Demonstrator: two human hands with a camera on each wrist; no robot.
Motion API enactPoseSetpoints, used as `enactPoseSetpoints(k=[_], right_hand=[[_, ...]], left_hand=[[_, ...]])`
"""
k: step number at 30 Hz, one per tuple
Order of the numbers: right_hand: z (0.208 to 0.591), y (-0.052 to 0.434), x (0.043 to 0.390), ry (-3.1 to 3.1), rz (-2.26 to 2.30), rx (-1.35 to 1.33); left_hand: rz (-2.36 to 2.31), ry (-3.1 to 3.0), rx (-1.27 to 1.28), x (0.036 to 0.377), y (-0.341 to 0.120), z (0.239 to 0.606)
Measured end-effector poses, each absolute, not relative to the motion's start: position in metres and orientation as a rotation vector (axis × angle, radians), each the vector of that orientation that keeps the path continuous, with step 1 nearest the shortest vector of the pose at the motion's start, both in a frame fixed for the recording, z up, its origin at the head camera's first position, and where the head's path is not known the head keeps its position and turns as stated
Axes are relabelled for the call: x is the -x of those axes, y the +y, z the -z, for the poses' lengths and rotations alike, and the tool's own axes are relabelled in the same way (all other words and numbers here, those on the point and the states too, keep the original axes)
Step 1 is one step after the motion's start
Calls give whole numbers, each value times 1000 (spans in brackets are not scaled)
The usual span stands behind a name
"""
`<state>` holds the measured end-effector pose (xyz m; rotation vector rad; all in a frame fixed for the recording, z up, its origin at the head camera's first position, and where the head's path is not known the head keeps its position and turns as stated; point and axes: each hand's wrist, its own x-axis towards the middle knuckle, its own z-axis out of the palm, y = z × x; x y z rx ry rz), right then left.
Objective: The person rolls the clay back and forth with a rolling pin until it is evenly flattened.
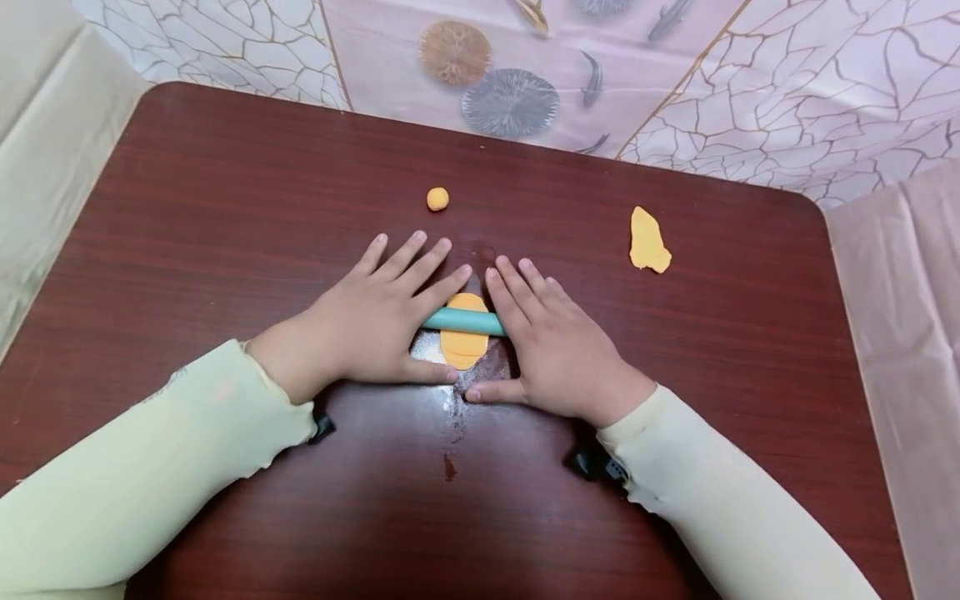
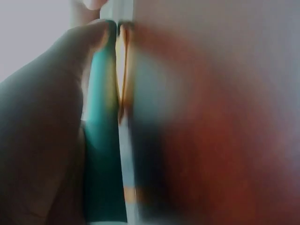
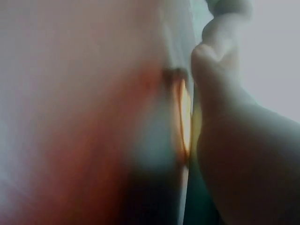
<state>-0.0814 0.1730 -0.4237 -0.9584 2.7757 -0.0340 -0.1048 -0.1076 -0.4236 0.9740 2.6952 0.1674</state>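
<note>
A teal rolling rod (image 1: pixel 467 321) lies across a flattened oval of yellow-orange dough (image 1: pixel 463 350) at the middle of the table. My left hand (image 1: pixel 375 325) rests flat over the rod's left end, fingers straight and spread. Over its right end lies my right hand (image 1: pixel 558 342), fingers straight and thumb pointing inward. Both palms hide the rod's ends. In the left wrist view the rod (image 2: pixel 101 140) runs under the hand, beside the thin edge of the dough (image 2: pixel 122 70). The right wrist view shows the dough (image 3: pixel 185 122) close by the thumb.
A small yellow-orange ball (image 1: pixel 437 198) sits beyond the left fingertips. Farther right lies a flat, irregular yellow piece (image 1: pixel 648 242). Wet smears (image 1: pixel 453 417) mark the dark red-brown table (image 1: pixel 262 200) near the thumbs. Patterned cloth (image 1: pixel 510 50) hangs behind the far edge.
</note>
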Motion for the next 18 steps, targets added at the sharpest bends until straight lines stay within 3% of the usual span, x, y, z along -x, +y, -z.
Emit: enactPoseSetpoints(k=[18], right_hand=[[422,176,11,2812,-9,1058]], left_hand=[[-197,2680,-1058,35,-114,417]])
